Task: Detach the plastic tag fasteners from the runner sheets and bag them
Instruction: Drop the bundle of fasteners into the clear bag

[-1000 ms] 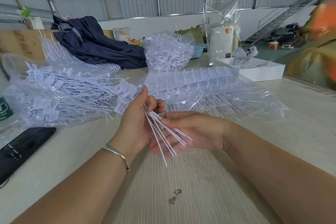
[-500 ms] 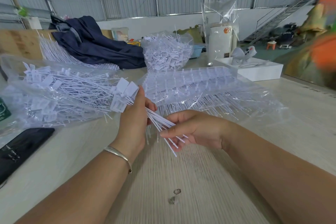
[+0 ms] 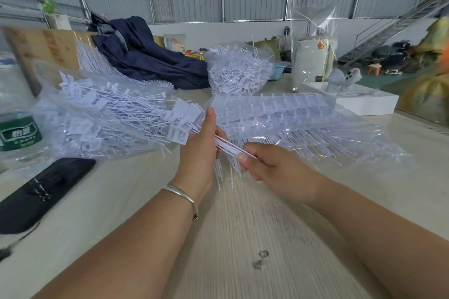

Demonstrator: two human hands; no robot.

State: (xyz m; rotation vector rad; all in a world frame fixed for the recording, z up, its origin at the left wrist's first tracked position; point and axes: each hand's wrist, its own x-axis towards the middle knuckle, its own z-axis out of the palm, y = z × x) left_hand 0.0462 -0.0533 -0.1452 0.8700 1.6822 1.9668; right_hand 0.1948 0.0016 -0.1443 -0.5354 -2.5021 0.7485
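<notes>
My left hand (image 3: 200,150) grips a bundle of white tag fasteners (image 3: 184,121) near their flat heads, which fan out above my thumb. My right hand (image 3: 269,165) pinches the thin tails of the same bundle just to the right. To the left lies a clear plastic bag of loose fasteners (image 3: 102,119), its mouth close to the heads in my left hand. Behind my hands, runner sheets with fasteners attached (image 3: 286,116) lie in clear plastic. A further heap of fasteners (image 3: 238,70) sits at the back.
A black phone (image 3: 41,192) lies at the left, with a green-labelled bottle (image 3: 19,133) behind it. A dark blue garment (image 3: 150,58), a white box (image 3: 364,102) and an upright clear bag (image 3: 313,48) stand at the back. Two small bits (image 3: 261,260) lie on the wooden table (image 3: 230,238).
Both hands have lifted the bundle and swung it flatter, heads to the left toward the bag. My right hand has slid from cradling the tails to pinching them.
</notes>
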